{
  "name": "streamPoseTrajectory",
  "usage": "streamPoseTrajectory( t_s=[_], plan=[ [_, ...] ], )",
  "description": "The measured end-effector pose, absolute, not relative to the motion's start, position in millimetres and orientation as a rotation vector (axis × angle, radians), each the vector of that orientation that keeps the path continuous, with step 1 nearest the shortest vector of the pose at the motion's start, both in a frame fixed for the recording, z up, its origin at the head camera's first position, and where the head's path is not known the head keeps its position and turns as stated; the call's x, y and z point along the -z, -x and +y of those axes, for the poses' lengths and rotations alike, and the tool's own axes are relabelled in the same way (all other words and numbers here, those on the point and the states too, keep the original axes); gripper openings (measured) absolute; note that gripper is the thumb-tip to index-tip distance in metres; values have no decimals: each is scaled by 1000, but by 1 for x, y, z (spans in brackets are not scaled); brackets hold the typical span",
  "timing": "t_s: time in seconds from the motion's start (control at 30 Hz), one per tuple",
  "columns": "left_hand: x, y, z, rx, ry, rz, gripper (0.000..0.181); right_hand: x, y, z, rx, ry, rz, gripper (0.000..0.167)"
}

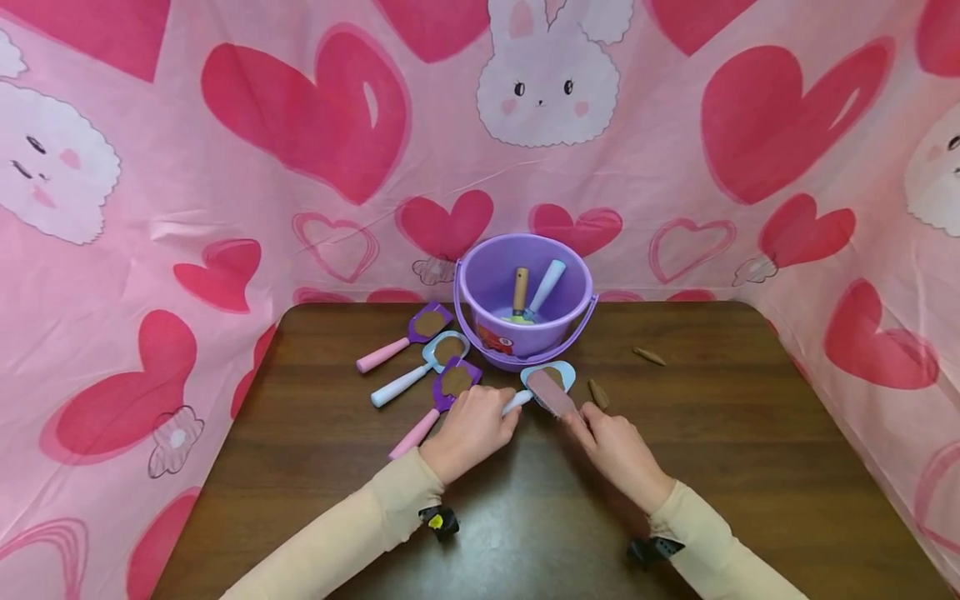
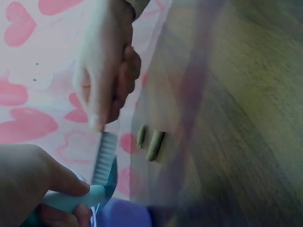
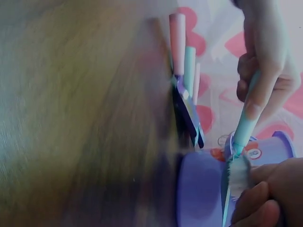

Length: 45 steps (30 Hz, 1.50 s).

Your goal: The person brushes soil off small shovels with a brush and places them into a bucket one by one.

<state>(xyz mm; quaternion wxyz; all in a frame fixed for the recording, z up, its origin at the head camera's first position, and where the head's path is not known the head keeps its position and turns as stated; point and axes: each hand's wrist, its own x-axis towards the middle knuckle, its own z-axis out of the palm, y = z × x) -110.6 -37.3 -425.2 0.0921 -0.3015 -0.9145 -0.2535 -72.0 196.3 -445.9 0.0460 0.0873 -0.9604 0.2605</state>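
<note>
My left hand (image 1: 472,425) grips the pale blue handle of a toy shovel (image 1: 567,375), whose scoop holds some brown stuff like clay or sand. A flat pinkish strip (image 1: 551,393) is pinched in my right hand (image 1: 626,454) and lies over the scoop, partly covering it. In the left wrist view the strip (image 2: 105,158) shows ridges along its side; its exact kind is unclear. The right wrist view shows the strip (image 3: 240,175) against the scoop, with the left hand (image 3: 267,56) above on the handle.
Behind the hands stands a purple bucket (image 1: 487,304) with tool handles inside. Left of it lie a purple shovel (image 1: 418,327), a blue shovel (image 1: 405,385) and another purple shovel (image 1: 456,379), each holding brown stuff. Brown pieces (image 1: 648,357) lie right. Patterned cloth surrounds the table.
</note>
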Motion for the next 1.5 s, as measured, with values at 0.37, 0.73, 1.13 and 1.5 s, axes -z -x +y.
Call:
streamPoseTrajectory(
  t_s=[0.37, 0.73, 1.13, 1.5],
  plan=[
    [427, 111, -39, 744, 921, -2727, 31, 447, 75, 194, -840, -170, -2958, 37],
    [425, 113, -42, 763, 903, -2730, 33, 448, 74, 195, -795, -304, -2928, 34],
    [426, 110, -40, 721, 925, -2713, 33, 449, 74, 191, -819, -124, -2967, 33],
    [423, 110, -40, 727, 937, -2716, 36, 450, 71, 195, -658, -375, -2852, 32]
  ],
)
